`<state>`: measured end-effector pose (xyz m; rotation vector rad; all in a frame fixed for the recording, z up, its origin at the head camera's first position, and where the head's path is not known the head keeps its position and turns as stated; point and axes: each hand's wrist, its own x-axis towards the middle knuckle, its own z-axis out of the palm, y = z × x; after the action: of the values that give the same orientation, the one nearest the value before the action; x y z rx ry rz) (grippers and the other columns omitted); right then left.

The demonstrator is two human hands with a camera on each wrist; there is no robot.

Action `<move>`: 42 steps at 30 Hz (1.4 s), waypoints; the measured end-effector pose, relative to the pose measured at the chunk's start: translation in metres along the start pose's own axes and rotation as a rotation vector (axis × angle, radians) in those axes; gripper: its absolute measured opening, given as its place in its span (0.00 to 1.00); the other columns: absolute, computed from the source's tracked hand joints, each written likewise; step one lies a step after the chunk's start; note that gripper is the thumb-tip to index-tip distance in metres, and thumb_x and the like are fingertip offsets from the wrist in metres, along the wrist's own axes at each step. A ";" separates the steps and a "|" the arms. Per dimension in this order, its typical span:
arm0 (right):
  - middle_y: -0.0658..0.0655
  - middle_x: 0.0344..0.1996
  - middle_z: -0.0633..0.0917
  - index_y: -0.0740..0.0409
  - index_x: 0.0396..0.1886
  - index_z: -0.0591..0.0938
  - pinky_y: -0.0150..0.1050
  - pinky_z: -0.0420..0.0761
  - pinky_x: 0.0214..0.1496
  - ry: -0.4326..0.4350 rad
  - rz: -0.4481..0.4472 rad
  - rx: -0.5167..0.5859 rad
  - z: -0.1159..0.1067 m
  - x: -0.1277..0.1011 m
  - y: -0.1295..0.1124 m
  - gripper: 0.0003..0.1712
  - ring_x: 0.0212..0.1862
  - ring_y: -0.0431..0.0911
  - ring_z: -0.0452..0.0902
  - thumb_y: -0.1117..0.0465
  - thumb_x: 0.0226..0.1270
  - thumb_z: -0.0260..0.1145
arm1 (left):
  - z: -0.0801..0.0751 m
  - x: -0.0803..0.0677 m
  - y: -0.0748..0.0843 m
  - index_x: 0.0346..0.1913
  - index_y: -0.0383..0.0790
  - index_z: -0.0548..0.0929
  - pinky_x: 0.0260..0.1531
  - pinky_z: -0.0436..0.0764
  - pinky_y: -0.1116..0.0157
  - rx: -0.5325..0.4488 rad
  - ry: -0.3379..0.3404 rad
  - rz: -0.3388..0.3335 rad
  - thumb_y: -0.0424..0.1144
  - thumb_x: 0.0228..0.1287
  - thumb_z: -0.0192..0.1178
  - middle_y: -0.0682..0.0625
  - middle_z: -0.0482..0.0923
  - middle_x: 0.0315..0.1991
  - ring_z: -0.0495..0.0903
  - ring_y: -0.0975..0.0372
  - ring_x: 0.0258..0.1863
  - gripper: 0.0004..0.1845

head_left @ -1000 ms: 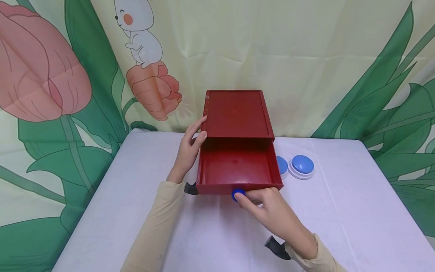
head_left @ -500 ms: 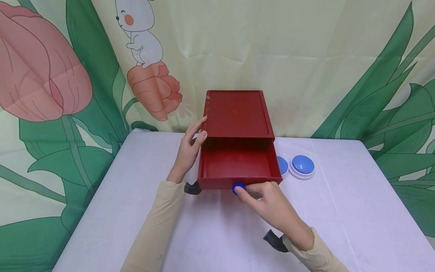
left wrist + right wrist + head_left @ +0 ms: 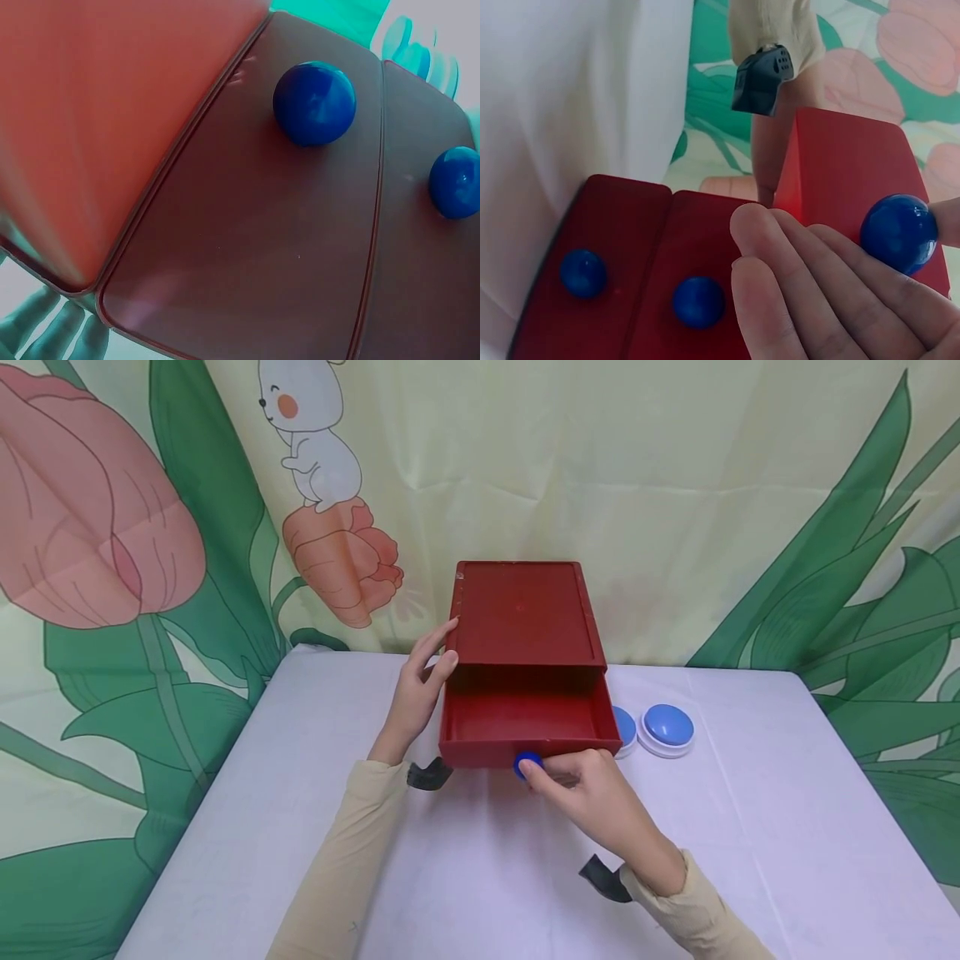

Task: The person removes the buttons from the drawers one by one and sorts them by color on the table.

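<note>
A red cabinet (image 3: pixel 525 614) stands at the back of the table, its top drawer (image 3: pixel 480 754) partly pulled out. The drawer's bare red floor shows from above. My right hand (image 3: pixel 603 802) pinches the drawer's round blue knob (image 3: pixel 897 232), thumb on one side and fingers on the other. Below it, two more blue knobs (image 3: pixel 698 302) sit on the lower drawers, which are flush in the right wrist view. My left hand (image 3: pixel 415 692) rests against the cabinet's left side with fingers extended. Its fingers (image 3: pixel 60 330) show by the cabinet's edge in the left wrist view.
Two white-based buttons with blue domes stand right of the cabinet; the nearer-to-edge button (image 3: pixel 667 727) shows whole, the other (image 3: pixel 624 727) is partly hidden by the drawer. A printed curtain (image 3: pixel 675 527) hangs behind the white-covered table (image 3: pixel 787 810).
The top drawer has slid inward, away from me, with my right hand moving along on the knob. My left hand has stayed at the cabinet's side.
</note>
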<state>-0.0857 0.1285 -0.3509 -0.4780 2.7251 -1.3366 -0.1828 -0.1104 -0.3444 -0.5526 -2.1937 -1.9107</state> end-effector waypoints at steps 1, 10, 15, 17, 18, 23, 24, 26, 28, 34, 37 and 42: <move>0.42 0.27 0.88 0.46 0.30 0.91 0.34 0.83 0.38 0.002 -0.001 0.005 0.000 0.001 0.000 0.13 0.37 0.43 0.80 0.45 0.67 0.67 | 0.000 0.000 0.000 0.74 0.40 0.66 0.65 0.72 0.49 -0.001 0.000 -0.001 0.37 0.74 0.50 0.42 0.63 0.72 0.66 0.53 0.68 0.27; 0.42 0.28 0.88 0.48 0.34 0.91 0.36 0.83 0.38 0.014 -0.003 0.007 -0.001 0.009 0.002 0.14 0.37 0.42 0.81 0.46 0.67 0.67 | 0.000 0.000 0.000 0.74 0.40 0.66 0.65 0.71 0.48 -0.002 0.000 -0.008 0.37 0.74 0.50 0.42 0.62 0.72 0.65 0.53 0.68 0.27; 0.43 0.29 0.89 0.48 0.36 0.92 0.37 0.83 0.39 0.012 -0.004 0.010 -0.001 0.014 0.003 0.15 0.39 0.43 0.82 0.45 0.68 0.66 | -0.001 0.000 0.000 0.74 0.40 0.66 0.65 0.72 0.48 0.001 0.000 -0.012 0.38 0.74 0.50 0.42 0.62 0.72 0.66 0.52 0.67 0.27; 0.43 0.29 0.89 0.48 0.36 0.92 0.37 0.83 0.40 0.011 -0.010 0.014 -0.002 0.015 0.003 0.15 0.39 0.43 0.83 0.45 0.68 0.66 | -0.001 0.000 0.000 0.74 0.40 0.66 0.65 0.72 0.48 0.001 0.001 -0.012 0.38 0.74 0.50 0.42 0.63 0.72 0.66 0.52 0.67 0.28; 0.43 0.29 0.89 0.48 0.36 0.92 0.37 0.83 0.40 0.011 -0.013 0.015 -0.002 0.016 0.003 0.15 0.40 0.43 0.83 0.45 0.68 0.66 | -0.001 0.000 0.000 0.74 0.40 0.66 0.64 0.72 0.48 0.001 0.000 -0.013 0.38 0.74 0.50 0.42 0.63 0.72 0.66 0.52 0.67 0.28; 0.46 0.30 0.90 0.49 0.36 0.92 0.37 0.83 0.42 0.003 -0.016 0.028 -0.003 0.021 0.002 0.15 0.40 0.42 0.85 0.46 0.69 0.65 | -0.001 0.000 -0.001 0.74 0.41 0.66 0.64 0.72 0.49 0.003 -0.001 -0.016 0.38 0.74 0.51 0.43 0.63 0.71 0.66 0.53 0.67 0.28; 0.47 0.30 0.90 0.49 0.36 0.92 0.37 0.84 0.42 0.003 -0.017 0.027 -0.003 0.022 0.002 0.16 0.40 0.42 0.85 0.46 0.69 0.65 | -0.002 0.000 -0.001 0.74 0.42 0.65 0.65 0.72 0.49 0.004 -0.002 -0.017 0.38 0.74 0.51 0.43 0.63 0.72 0.66 0.53 0.67 0.28; 0.47 0.30 0.90 0.49 0.36 0.92 0.38 0.84 0.42 0.002 -0.021 0.029 -0.003 0.023 0.003 0.16 0.39 0.41 0.86 0.45 0.69 0.65 | -0.002 0.001 -0.001 0.74 0.42 0.65 0.65 0.72 0.49 0.005 -0.004 -0.018 0.39 0.74 0.51 0.43 0.63 0.71 0.66 0.53 0.67 0.28; 0.48 0.30 0.90 0.50 0.36 0.92 0.39 0.85 0.43 0.003 -0.027 0.031 -0.003 0.025 0.003 0.17 0.40 0.42 0.86 0.45 0.70 0.65 | -0.002 0.001 -0.001 0.74 0.42 0.65 0.65 0.72 0.50 0.006 -0.006 -0.017 0.39 0.74 0.51 0.42 0.63 0.71 0.66 0.53 0.67 0.28; 0.47 0.29 0.90 0.56 0.39 0.91 0.43 0.85 0.45 -0.004 -0.028 0.043 -0.004 0.030 0.005 0.21 0.37 0.41 0.87 0.44 0.70 0.64 | -0.002 0.001 -0.001 0.74 0.41 0.65 0.65 0.72 0.49 0.013 -0.006 -0.014 0.38 0.74 0.51 0.42 0.62 0.72 0.65 0.52 0.69 0.28; 0.47 0.28 0.90 0.56 0.38 0.91 0.44 0.85 0.46 -0.005 -0.020 0.041 -0.005 0.032 0.006 0.22 0.37 0.40 0.87 0.43 0.69 0.64 | -0.002 0.000 -0.001 0.75 0.41 0.65 0.66 0.71 0.49 0.018 -0.006 -0.017 0.39 0.74 0.51 0.42 0.62 0.72 0.64 0.52 0.70 0.28; 0.48 0.28 0.90 0.57 0.39 0.91 0.46 0.85 0.47 -0.007 -0.027 0.052 -0.006 0.038 0.006 0.23 0.36 0.41 0.88 0.43 0.70 0.63 | -0.002 0.001 -0.002 0.74 0.41 0.65 0.66 0.71 0.49 0.007 -0.006 -0.010 0.38 0.74 0.50 0.42 0.62 0.72 0.64 0.52 0.70 0.28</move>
<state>-0.1239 0.1250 -0.3490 -0.5162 2.6804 -1.4060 -0.1842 -0.1123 -0.3453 -0.5478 -2.2101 -1.9078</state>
